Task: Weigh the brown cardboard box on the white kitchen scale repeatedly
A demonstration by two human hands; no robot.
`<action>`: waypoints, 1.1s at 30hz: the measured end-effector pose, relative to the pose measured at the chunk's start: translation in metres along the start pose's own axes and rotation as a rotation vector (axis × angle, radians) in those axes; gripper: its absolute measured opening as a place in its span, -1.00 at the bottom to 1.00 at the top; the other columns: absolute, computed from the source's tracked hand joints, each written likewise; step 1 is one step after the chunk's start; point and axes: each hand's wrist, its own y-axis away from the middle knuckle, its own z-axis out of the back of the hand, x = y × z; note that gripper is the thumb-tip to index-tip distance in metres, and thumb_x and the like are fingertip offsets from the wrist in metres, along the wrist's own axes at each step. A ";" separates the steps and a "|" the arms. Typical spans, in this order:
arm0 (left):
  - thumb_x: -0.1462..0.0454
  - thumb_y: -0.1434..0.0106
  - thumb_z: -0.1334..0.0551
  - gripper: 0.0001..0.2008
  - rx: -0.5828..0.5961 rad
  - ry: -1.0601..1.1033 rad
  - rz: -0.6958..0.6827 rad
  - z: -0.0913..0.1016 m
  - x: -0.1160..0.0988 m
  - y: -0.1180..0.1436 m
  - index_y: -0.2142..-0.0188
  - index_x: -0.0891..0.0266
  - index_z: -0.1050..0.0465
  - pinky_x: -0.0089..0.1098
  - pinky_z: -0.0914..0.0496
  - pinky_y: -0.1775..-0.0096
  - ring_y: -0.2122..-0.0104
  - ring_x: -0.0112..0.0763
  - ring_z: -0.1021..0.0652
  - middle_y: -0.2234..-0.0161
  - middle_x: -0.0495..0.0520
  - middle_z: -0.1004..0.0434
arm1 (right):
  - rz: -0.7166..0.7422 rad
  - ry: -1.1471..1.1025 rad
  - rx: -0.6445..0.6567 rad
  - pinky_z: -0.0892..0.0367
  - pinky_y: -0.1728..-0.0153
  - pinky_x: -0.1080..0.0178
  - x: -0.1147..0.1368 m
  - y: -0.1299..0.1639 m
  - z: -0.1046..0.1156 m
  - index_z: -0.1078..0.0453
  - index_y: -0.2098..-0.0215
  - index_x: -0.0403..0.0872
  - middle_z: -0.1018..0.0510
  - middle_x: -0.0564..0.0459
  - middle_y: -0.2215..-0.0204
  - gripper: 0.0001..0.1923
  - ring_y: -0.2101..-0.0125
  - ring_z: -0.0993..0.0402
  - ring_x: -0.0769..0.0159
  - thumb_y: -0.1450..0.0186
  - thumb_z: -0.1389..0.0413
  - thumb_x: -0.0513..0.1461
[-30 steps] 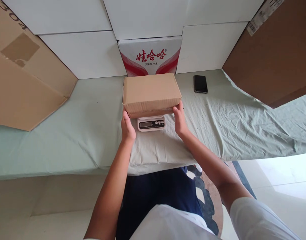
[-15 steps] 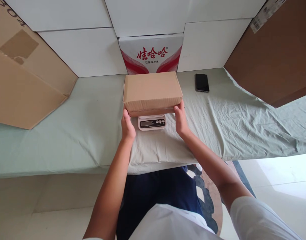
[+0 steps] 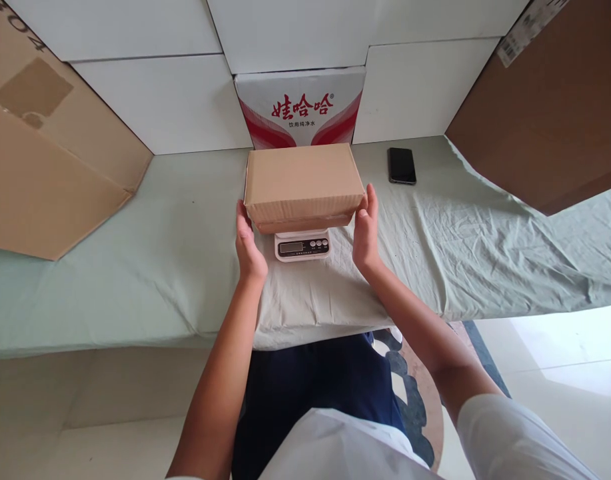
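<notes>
A closed brown cardboard box (image 3: 305, 175) rests on a small white kitchen scale (image 3: 302, 247), whose front with display and buttons sticks out below it. The display looks blank. At the box's left front corner is my left hand (image 3: 250, 250), fingers stretched along the side; whether they touch it I cannot tell. Beside the right front corner stands my right hand (image 3: 366, 230), open, its fingers pointing up and the thumb near the box edge. The scale's platform is hidden under the box.
Behind stands a white and red carton (image 3: 301, 110) against white panels. A black phone (image 3: 402, 165) lies to the right on the green cloth (image 3: 185, 240). Large cardboard boxes flank the table at left (image 3: 55, 173) and right (image 3: 545, 120).
Both hands have loosened from the box: the left has shifted slightly left, and the right has drawn outward with its fingers straightened. The box stays in place on the scale.
</notes>
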 end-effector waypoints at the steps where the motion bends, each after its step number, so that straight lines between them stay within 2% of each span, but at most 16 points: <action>1: -0.39 -0.35 0.19 -0.07 -0.013 0.001 0.002 0.001 0.000 0.000 -0.51 0.02 -0.05 -0.20 -0.01 -0.52 -0.56 -0.21 -0.04 -0.57 0.06 0.01 | -0.005 -0.012 -0.023 0.22 -0.58 -0.26 0.000 -0.001 0.002 0.05 -0.47 0.32 -0.02 0.20 -0.56 -0.19 -0.60 0.19 0.09 -0.34 -0.01 0.26; 5: -0.39 -0.34 0.20 -0.05 -0.017 0.009 0.028 0.001 -0.001 0.000 -0.52 0.03 -0.02 -0.22 -0.01 -0.52 -0.57 -0.22 -0.02 -0.58 0.05 0.03 | -0.034 -0.039 -0.058 0.21 -0.59 -0.21 -0.001 -0.004 0.008 0.00 -0.46 0.29 -0.05 0.16 -0.56 -0.21 -0.59 0.13 0.10 -0.35 -0.01 0.24; 9: -0.40 -0.33 0.17 -0.02 -0.018 0.036 0.042 -0.001 -0.001 0.000 -0.52 0.09 -0.04 -0.21 -0.04 -0.51 -0.56 -0.19 -0.07 -0.57 0.13 0.01 | -0.041 -0.024 -0.036 0.15 -0.58 -0.22 -0.007 -0.005 0.008 0.00 -0.47 0.28 -0.09 0.12 -0.55 -0.21 -0.58 0.08 0.06 -0.36 0.00 0.25; 13: -0.41 -0.31 0.15 -0.02 -0.036 0.049 0.060 -0.003 -0.002 0.000 -0.50 0.07 -0.08 -0.20 -0.06 -0.51 -0.55 -0.19 -0.09 -0.56 0.13 -0.04 | -0.034 -0.003 -0.027 0.09 -0.56 -0.25 -0.013 -0.006 0.006 -0.02 -0.45 0.27 -0.11 0.10 -0.55 -0.25 -0.57 0.02 0.08 -0.38 0.04 0.25; 20: -0.46 -0.26 0.17 0.03 -0.044 0.041 0.100 -0.004 -0.002 -0.001 -0.49 0.06 -0.11 -0.21 -0.08 -0.50 -0.54 -0.18 -0.11 -0.55 0.15 -0.06 | -0.037 0.004 -0.029 0.07 -0.55 -0.27 -0.011 -0.008 0.003 -0.15 -0.39 0.26 -0.26 0.10 -0.48 -0.28 -0.52 -0.09 0.07 -0.36 0.03 0.27; 26: -0.44 -0.28 0.16 0.00 -0.031 0.047 0.097 -0.005 -0.002 -0.001 -0.49 0.06 -0.12 -0.21 -0.09 -0.49 -0.54 -0.19 -0.14 -0.55 0.15 -0.09 | -0.008 0.065 -0.011 -0.16 -0.44 -0.33 -0.014 -0.010 0.003 -0.20 -0.38 0.31 -0.35 0.07 -0.40 -0.32 -0.46 -0.15 -0.01 -0.38 0.10 0.28; 33: -0.43 -0.29 0.16 0.00 -0.027 0.050 0.100 -0.004 -0.002 0.000 -0.49 0.07 -0.12 -0.21 -0.09 -0.48 -0.54 -0.18 -0.13 -0.55 0.17 -0.08 | -0.009 0.117 -0.006 -0.22 -0.42 -0.30 -0.013 -0.011 0.003 -0.19 -0.38 0.30 -0.41 0.06 -0.33 -0.29 -0.41 -0.21 -0.01 -0.37 0.15 0.30</action>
